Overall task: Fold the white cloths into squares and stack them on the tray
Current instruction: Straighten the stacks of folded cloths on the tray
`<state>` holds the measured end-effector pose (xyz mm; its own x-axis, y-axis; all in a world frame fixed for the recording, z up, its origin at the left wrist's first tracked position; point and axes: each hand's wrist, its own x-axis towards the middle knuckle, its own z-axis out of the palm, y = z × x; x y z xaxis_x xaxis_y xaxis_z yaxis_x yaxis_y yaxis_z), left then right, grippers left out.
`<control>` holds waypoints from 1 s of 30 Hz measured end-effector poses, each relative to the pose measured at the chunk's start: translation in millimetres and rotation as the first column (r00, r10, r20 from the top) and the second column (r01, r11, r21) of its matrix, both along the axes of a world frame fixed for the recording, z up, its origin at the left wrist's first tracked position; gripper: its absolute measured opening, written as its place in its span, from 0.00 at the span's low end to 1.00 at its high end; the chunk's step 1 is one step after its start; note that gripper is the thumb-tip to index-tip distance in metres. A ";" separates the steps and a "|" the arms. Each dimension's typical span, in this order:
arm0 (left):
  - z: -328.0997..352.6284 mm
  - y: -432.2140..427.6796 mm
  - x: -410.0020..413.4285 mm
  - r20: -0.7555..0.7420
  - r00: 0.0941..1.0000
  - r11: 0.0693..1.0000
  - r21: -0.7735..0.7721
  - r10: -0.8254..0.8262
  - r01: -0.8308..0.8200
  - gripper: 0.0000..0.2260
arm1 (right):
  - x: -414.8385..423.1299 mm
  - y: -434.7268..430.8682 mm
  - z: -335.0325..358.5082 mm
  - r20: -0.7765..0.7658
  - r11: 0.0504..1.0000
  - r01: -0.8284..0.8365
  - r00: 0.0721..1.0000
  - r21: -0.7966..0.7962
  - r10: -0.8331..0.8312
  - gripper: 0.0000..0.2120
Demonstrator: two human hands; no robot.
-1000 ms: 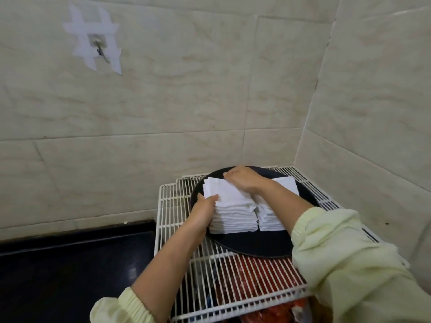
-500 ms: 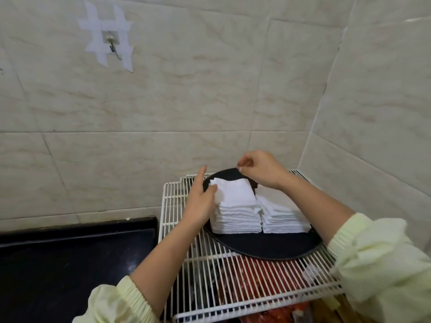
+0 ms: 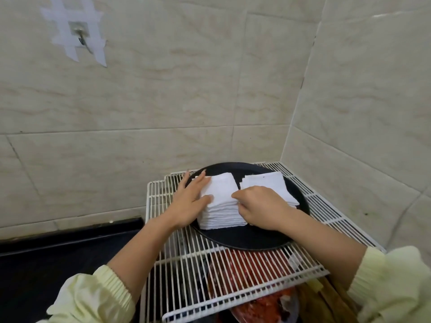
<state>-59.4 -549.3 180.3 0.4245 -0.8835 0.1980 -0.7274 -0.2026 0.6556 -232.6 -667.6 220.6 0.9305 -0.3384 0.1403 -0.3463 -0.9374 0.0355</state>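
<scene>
In the corner of two pale tiled walls, a white wire rack [image 3: 182, 264] carried a round black tray [image 3: 256, 241], and the folded white cloths sat on that tray in two square piles side by side. The left stack [image 3: 221, 199] stood taller and nearer; the right stack [image 3: 268, 183] lay just beside it, a narrow dark gap between them. The left hand [image 3: 189, 203] lay flat against the left side of the left stack, fingers straight and its grip wide, with the thumb resting on the near left top edge. The right hand [image 3: 263, 206] reached in from the right, covering the near part of the right stack, its grip narrow: the thumb on top and curled fingers on the side pinched the right edge of the left stack. Both arms wore pale yellow sleeves [image 3: 93, 297] pushed up from the wrists. Red things [image 3: 245, 266] showed blurred under the rack's wires. A black counter [image 3: 46, 257] ran along the left. High on the far wall, a metal hook [image 3: 81, 38] was fixed under crossed strips of white tape [image 3: 63, 24].
</scene>
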 end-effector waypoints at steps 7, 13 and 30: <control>-7.4 -4.1 -1.5 -0.066 0.997 0.998 -0.039 -0.049 0.047 0.26 | 4.0 4.3 -5.0 0.056 0.998 0.067 0.996 0.014 -0.068 0.08; -3.5 -4.1 0.2 -0.084 0.992 0.996 -0.010 -0.095 0.094 0.27 | -4.2 18.1 4.8 -0.199 0.979 0.002 0.979 -0.203 -0.043 0.05; -7.4 3.7 -10.8 -0.113 0.991 0.995 0.069 -0.066 0.074 0.32 | 53.3 9.7 -12.7 -0.145 0.970 0.138 0.983 0.200 -0.110 0.31</control>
